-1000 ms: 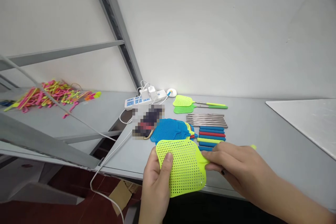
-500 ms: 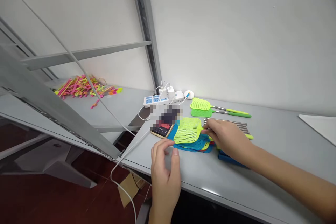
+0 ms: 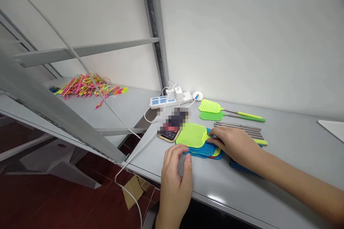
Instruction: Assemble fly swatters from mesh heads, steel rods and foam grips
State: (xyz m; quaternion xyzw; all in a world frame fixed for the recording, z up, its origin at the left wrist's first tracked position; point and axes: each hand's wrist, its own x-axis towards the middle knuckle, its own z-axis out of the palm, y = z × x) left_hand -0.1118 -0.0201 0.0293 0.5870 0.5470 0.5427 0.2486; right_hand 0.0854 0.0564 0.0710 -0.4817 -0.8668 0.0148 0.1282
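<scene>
A yellow-green fly swatter (image 3: 191, 136) lies over a stack of swatters, its neck pinched between the fingertips of my right hand (image 3: 238, 145). Blue swatter heads (image 3: 205, 149) show beneath it, with bits of yellow and red among them. At the near left edge of the stack is my left hand (image 3: 176, 179), thumb and fingers apart, with its fingertips close to or touching the heads. Bare metal rods (image 3: 239, 127) lie side by side behind my right hand, which hides part of the swatter handles. Farther back rest a yellow-green swatter (image 3: 210, 106) and a green swatter (image 3: 211, 116), both with handles.
A phone (image 3: 169, 136), partly blurred out, lies left of the stack. Behind it sits a white power strip (image 3: 158, 103) with plugged-in chargers and loose cables. A grey metal frame (image 3: 80, 114) stands left, with colourful bagged items (image 3: 86, 86) beyond. A white panel (image 3: 333, 128) lies right.
The yellow-green swatter on top has shifted slightly left and down over the stack, with my right hand still at its neck. The whole view has moved a little.
</scene>
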